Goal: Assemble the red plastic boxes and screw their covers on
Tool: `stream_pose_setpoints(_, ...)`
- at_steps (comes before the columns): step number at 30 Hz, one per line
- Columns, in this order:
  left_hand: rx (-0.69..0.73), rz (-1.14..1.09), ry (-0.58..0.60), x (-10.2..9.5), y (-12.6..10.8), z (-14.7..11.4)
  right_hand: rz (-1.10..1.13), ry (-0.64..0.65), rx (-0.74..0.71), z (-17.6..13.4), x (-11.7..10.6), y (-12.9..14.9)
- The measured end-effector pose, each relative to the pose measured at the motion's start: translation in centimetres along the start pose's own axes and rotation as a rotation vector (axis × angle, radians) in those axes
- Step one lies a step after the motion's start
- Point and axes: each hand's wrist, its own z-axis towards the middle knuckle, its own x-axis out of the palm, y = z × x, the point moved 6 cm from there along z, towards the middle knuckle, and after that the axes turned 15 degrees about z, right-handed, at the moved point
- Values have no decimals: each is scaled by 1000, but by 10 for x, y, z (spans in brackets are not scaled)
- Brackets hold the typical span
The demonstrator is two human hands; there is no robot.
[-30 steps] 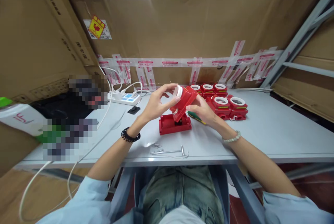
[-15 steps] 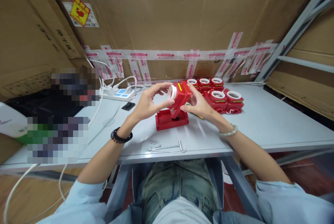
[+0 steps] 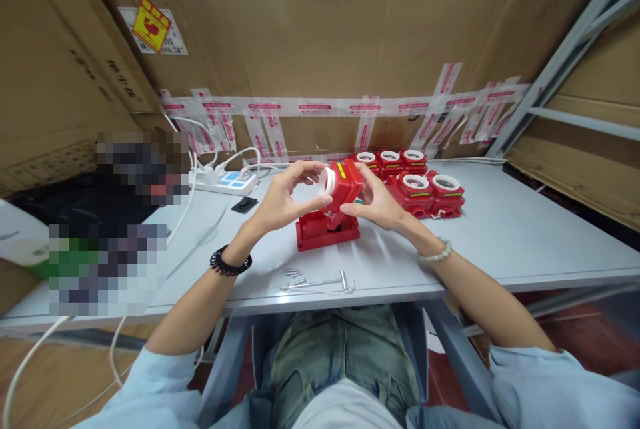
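Aslant — red housing (image 3: 352, 182), ring (image 3: 331, 180) leftward

Housing (image 3: 353, 180): red. Ring (image 3: 327, 181): white. Label strip (image 3: 341, 170): yellow. Base (image 3: 327, 241): red. Tabletop (image 3: 525, 229): pale grey. Cardboard (image 3: 325, 22): brown. Tape (image 3: 315, 108): white, red repeat pattern. Sticker (image 3: 151, 24): yellow, red-edged. Left-wrist band (image 3: 219, 264): black. Right-wrist beads (image 3: 436, 257): pale green.

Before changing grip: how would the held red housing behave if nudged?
The red housing could tip if unsupported: it leans over the red base, between left hand and right hand. Its boxy form suggests stiffness. Its glossy look hints at slipperiness.
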Motion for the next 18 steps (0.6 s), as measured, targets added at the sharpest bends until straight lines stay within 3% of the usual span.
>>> stream_pose_setpoints(18, -69, -13, -86, -2, -6, 0, -185, 1, -157, -1, 4, 13)
